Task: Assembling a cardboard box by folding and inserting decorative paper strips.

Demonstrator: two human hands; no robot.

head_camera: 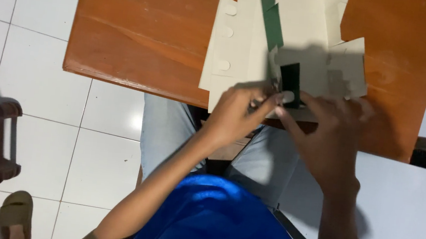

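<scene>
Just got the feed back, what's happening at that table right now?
A seated person has both hands on a flat cream cardboard cutout lying on the wooden table. The left hand and right hand pinch its near edge, where a dark green strip sits. A longer green strip runs up the cardboard.

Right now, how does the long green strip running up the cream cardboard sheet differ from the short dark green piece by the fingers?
The long green strip is lighter green; the short dark green piece is nearly black in the shadow. The strip runs slanted up past the picture's top edge; the short piece stands nearly straight near the sheet's lower edge. No hand touches the strip; the left hand and right hand meet at the short piece. Both lie on the cream cardboard sheet.
</scene>
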